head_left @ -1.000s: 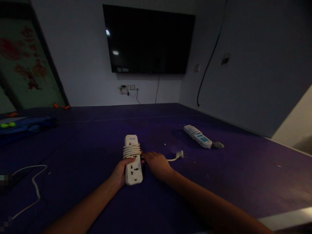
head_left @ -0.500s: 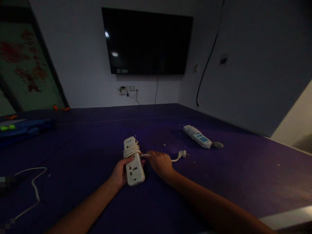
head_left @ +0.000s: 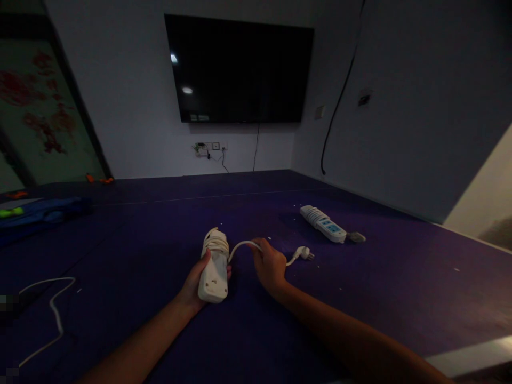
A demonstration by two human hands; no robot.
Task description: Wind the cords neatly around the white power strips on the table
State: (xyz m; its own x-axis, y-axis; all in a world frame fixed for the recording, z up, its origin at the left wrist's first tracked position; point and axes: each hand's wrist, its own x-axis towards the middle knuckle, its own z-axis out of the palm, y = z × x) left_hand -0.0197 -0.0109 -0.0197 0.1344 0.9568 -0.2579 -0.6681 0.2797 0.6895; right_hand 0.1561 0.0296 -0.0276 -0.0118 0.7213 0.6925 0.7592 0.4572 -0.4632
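Observation:
A white power strip (head_left: 214, 277) is gripped in my left hand (head_left: 196, 280), its back face turned up toward me. Several loops of its white cord (head_left: 216, 244) are wound around the upper half. From the strip a slack stretch of cord arches over to my right hand (head_left: 270, 265), which is closed on it. Past that hand the cord ends in a white plug (head_left: 304, 253), its pins pointing right. Beyond it to the right lies a second power strip (head_left: 331, 229) with blue socket panels, its cord wrapped around one end.
A purple mat (head_left: 168, 224) covers the floor. At left lie a loose white cable (head_left: 56, 306) and a dark blue cloth (head_left: 52, 209). On the far wall hang a television (head_left: 240, 69) and wall sockets (head_left: 212, 146). A black cable (head_left: 340, 101) dangles at right.
The power strip has turned over, from socket face up to back face up. My right hand has moved slightly right, drawing out a longer arc of cord.

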